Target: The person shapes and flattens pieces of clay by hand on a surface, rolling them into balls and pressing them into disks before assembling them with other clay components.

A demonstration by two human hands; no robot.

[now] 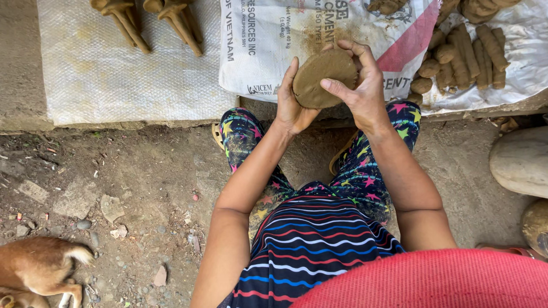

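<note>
Bare dirt ground (pixel 142 188) runs up to a ledge spread with white woven sacks (pixel 131 68). Above the knees, the left hand (pixel 291 108) cups a flat round clay disc (pixel 322 77) from below while the right hand (pixel 362 85) curls its fingers (pixel 337 88) over its edge and face. Clay rolls (pixel 465 60) lie well to the right, a brown dog (pixel 34 268) at lower left

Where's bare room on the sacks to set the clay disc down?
Free: the plain woven sack, its whole lower part below the clay cones. Also the printed sack left of the left hand. Crowded: the right sheet, packed with clay rolls. Both hands, right hand included, hold the clay disc.
</note>
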